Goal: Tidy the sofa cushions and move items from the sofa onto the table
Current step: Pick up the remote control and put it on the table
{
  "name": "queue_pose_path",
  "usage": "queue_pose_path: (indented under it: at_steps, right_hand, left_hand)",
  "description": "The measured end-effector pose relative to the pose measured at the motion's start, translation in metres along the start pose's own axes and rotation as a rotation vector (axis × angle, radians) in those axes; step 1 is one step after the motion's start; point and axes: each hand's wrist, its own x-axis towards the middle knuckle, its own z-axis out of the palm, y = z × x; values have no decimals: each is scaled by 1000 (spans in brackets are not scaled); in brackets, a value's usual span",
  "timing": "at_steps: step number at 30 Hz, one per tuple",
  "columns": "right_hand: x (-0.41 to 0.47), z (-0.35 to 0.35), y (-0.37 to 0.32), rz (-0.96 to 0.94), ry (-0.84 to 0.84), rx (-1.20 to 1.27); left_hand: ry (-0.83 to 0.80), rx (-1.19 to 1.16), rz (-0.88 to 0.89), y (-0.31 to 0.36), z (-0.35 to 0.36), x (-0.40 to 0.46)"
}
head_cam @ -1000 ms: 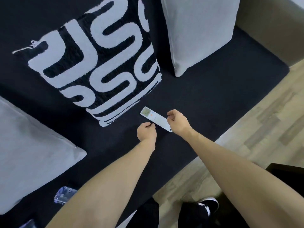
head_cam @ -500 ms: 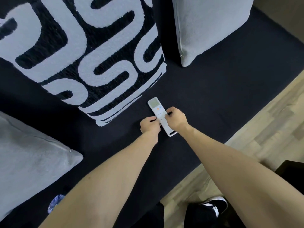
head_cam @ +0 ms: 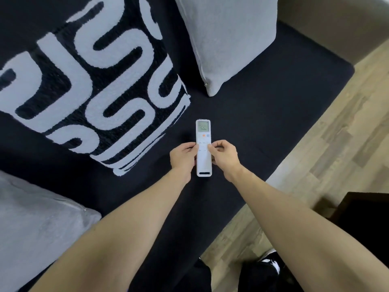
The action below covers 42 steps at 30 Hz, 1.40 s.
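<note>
A dark sofa seat [head_cam: 273, 106] fills most of the head view, with a strip of wood floor [head_cam: 336, 144] seen to the right; on the seat a large black-and-white patterned cushion [head_cam: 88, 81] is propped at the far left, a plain grey cushion [head_cam: 227, 39] stands at the far right of it, and a second grey cushion [head_cam: 35, 224] lies at the near left; a dark piece of furniture [head_cam: 366, 213] is glimpsed at the near right edge, though whether it is the table cannot be told.

The white remote control [head_cam: 203, 148] is found at the middle of the seat, just beside the near corner of the patterned cushion; its long axis is set near-to-far, the display end being pointed away and the slotted end toward the person; whether it rests on the fabric or is raised slightly cannot be told.

It is pinched at mid-length from both sides; the left hand [head_cam: 182, 158] is closed on its left edge with the thumb laid on the face, and the right hand [head_cam: 224, 154] is closed on its right edge likewise.

The remote is judged light, rigid and smooth-cased, so some slipperiness is to be expected; the long side edges, below the display, are judged the best hold, the screen and buttons being best spared from pressure.
</note>
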Motion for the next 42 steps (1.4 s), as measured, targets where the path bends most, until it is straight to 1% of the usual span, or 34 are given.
queue_pose_path:
  at_steps: [4,10,13,18,22,24,27,31,34,37,39,42]
  right_hand:
    - [-27,-44,-16,-59,40,47]
    - [-67,-127,-28,-110,56,200]
    - [-88,-177,-23,-122,72,240]
    - [-118,-264,11,-109,174,369]
    - [-143,-337,56,-99,277,449]
    - [-160,-374,83,-85,354,461]
    - [-187,-423,126,-64,448,478]
    - [-220,-471,177,-74,541,579]
    - [-241,-504,219,-47,624,662]
    - [-254,-526,248,-12,691,727]
    - [-259,-544,266,6,762,763]
    - [-261,-574,298,50,911,781]
  left_hand:
    - [-100,122,103,17,26,-32]
    - [-285,247,222,29,78,-88]
    - [-367,371,295,24,114,-122]
    - [-553,565,382,0,183,-181]
    - [-758,775,475,-39,244,-232]
    - [-855,866,505,-66,274,-260]
    - [-953,1010,591,-112,313,-294]
    - [-994,1183,752,-170,355,-330]
    - [-1047,1260,855,-217,386,-360]
    - [-1081,1349,920,-252,410,-376]
    - [-1111,1430,972,-271,426,-383]
    - [-1164,1537,1047,-296,453,-397]
